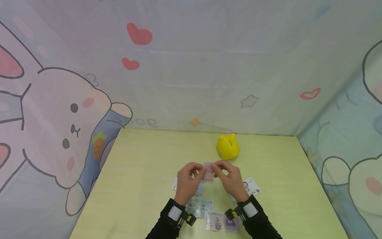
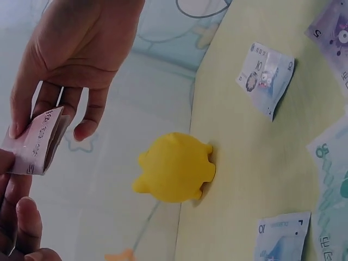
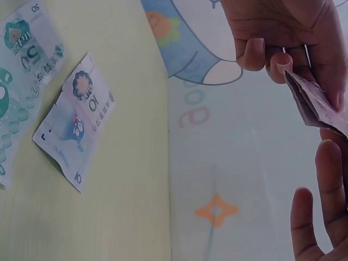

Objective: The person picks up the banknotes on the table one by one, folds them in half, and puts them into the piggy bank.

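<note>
In the head view my left hand (image 1: pixel 189 181) and right hand (image 1: pixel 229 179) meet above the table, pinching a small folded pinkish banknote (image 1: pixel 208 172) between thumbs and fingers, one hand at each side. The left wrist view shows the banknote (image 2: pixel 37 142) folded over in layers, with printed characters along its edge. From the right wrist its layered folds (image 3: pixel 315 106) stand slightly apart. Just beyond the hands sits a yellow piggy bank (image 1: pixel 228 146), upright, with a dark slot on top.
A green banknote (image 1: pixel 199 208) and a purple 5 banknote (image 1: pixel 222 222) lie near the forearms. One blue-white 10 banknote (image 1: pixel 251 186) lies by the right wrist, another (image 3: pixel 79 122) toward the left. A printed cloth backdrop (image 1: pixel 191 66) rises behind the table (image 1: pixel 143 159).
</note>
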Demonstrator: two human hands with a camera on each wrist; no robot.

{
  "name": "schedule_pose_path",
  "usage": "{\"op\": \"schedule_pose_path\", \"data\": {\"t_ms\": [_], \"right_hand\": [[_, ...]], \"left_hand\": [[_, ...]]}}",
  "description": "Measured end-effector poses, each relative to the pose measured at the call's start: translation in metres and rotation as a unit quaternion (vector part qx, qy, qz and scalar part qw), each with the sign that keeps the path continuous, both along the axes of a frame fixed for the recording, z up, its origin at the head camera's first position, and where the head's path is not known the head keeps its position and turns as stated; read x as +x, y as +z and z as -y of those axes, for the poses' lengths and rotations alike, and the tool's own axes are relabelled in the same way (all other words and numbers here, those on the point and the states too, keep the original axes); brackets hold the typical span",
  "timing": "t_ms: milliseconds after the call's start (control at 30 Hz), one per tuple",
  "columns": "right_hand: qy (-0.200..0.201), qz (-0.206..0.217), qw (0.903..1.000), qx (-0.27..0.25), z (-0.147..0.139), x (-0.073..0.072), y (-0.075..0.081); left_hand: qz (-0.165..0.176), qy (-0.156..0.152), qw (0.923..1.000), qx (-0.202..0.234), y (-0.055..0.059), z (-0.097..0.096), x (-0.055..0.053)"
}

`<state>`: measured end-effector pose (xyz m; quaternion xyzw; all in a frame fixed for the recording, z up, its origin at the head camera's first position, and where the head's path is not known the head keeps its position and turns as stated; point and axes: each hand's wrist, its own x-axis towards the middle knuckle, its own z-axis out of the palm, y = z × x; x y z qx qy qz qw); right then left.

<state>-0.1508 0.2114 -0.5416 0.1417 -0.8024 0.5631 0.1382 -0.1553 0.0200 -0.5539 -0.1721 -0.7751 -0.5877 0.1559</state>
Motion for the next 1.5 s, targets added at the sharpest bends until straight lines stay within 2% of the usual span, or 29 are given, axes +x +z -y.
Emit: {"op": "schedule_pose_path", "data": {"t_ms": [167, 400, 800, 1000, 1167, 1500], "right_hand": [[-0.010, -0.006, 0.9999, -0.003, -0.001, -0.001, 0.000], [-0.019, -0.020, 0.9996, -0.006, -0.001, -0.001, 0.001], [-0.019, 0.000, 0.9996, -0.021, -0.001, -0.002, -0.001], [-0.023, 0.004, 0.9994, -0.025, 0.000, -0.002, -0.004], [-0.025, 0.004, 0.9992, -0.031, 0.005, -0.002, -0.004], [-0.021, 0.009, 0.9989, -0.042, 0.014, -0.001, -0.005]], "left_hand": [[0.016, 0.001, 0.9999, 0.006, -0.003, 0.000, 0.002], [0.009, 0.001, 1.0000, 0.000, -0.005, -0.001, 0.006], [-0.001, 0.017, 0.9998, -0.005, -0.015, -0.001, 0.011], [0.004, 0.024, 0.9996, 0.011, -0.019, -0.001, 0.016], [-0.014, 0.043, 0.9988, 0.021, -0.023, -0.001, 0.017], [-0.050, 0.071, 0.9954, 0.039, -0.015, -0.003, 0.012]]}}
